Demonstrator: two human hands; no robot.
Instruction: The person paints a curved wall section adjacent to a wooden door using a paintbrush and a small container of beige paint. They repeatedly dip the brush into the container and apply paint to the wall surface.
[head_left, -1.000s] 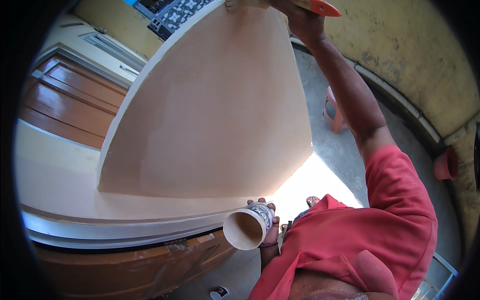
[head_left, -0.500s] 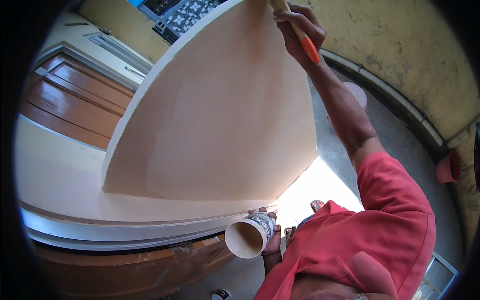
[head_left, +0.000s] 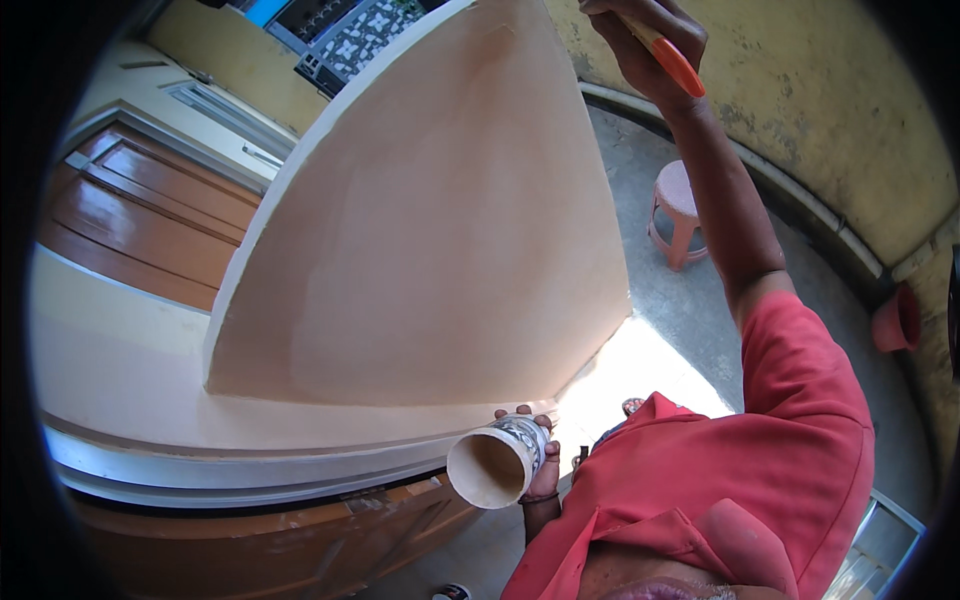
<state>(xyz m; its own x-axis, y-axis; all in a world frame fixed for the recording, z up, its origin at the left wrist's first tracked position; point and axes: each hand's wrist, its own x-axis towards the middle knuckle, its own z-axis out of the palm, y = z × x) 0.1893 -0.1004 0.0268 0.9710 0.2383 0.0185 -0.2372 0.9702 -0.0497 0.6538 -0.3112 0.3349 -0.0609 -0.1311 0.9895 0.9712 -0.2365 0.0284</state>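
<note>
Gripping orange-handled brush point(head_left: 668, 62) overhead in right hand point(head_left: 640, 45), at top edge of peach wall point(head_left: 430, 250); left hand point(head_left: 538, 462) clutching tilted paint cup point(head_left: 497, 462) at chest. Risks: spill from tilt, overreach, slipping.

Head-worn fisheye looks steeply down, close along the peach wall point(head_left: 430, 250).

Right hand point(head_left: 645, 45) raised high, fingers closed round an orange handle point(head_left: 672, 62) at the top edge of the peach wall point(head_left: 440, 240). Left hand point(head_left: 540, 465) low, gripping a can point(head_left: 497, 462), open mouth facing camera, just below the ledge point(head_left: 150, 390). Pink stool point(head_left: 678, 212) on the floor point(head_left: 700, 310), near the yellow wall point(head_left: 820, 110).
</note>
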